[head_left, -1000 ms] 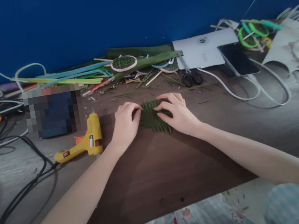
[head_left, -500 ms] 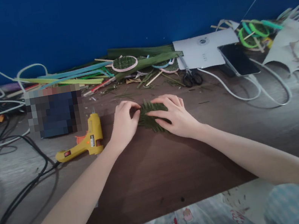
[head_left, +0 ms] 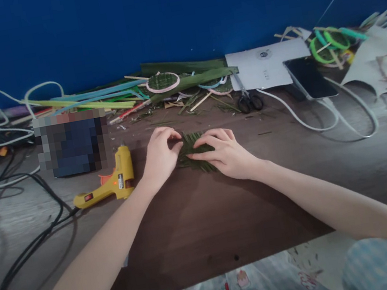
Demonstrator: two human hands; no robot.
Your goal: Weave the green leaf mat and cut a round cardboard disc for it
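A small dark green woven leaf mat (head_left: 193, 149) with frayed strip ends lies on the dark brown table (head_left: 206, 222). My left hand (head_left: 160, 156) has its fingers curled and pinched on the mat's left edge. Over the mat's right half rests my right hand (head_left: 225, 152), fingers pressed down on the strips and pointing left. Most of the mat is hidden beneath the two hands.
A yellow glue gun (head_left: 113, 183) with a black cord lies left of my hands. Behind are green leaf strips (head_left: 186, 79), a woven hoop (head_left: 162, 82), black scissors (head_left: 248, 100), a phone (head_left: 309, 78) on white paper, coloured rings (head_left: 327, 38) and tangled cables (head_left: 1, 147).
The woven mat has been turned a little between my hands. My right hand has slid left across it, covering more of it, and my left hand has shifted its pinch on the edge.
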